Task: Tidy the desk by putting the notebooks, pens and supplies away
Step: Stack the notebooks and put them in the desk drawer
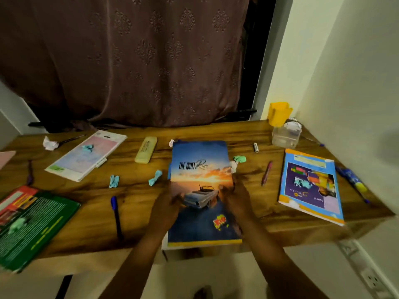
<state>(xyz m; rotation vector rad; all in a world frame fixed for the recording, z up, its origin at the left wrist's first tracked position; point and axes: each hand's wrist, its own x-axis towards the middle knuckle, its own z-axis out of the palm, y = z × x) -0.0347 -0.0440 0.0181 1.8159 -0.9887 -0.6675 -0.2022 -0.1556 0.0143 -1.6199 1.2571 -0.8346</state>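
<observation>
Desk (90, 212) centre: fingers (222, 188) grip notebook (200, 169) by both sides.

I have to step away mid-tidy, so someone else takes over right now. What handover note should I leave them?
Left hand and right hand each grip a side edge of the sunset notebook, front middle of the desk.
Lying out: green book left, pastel notebook back left, blue-and-orange notebook right, blue pen, red pen, paper scraps. Yellow cup stands back right.
Done: nothing visibly put away.
Left: all of it, the held notebook first.
</observation>
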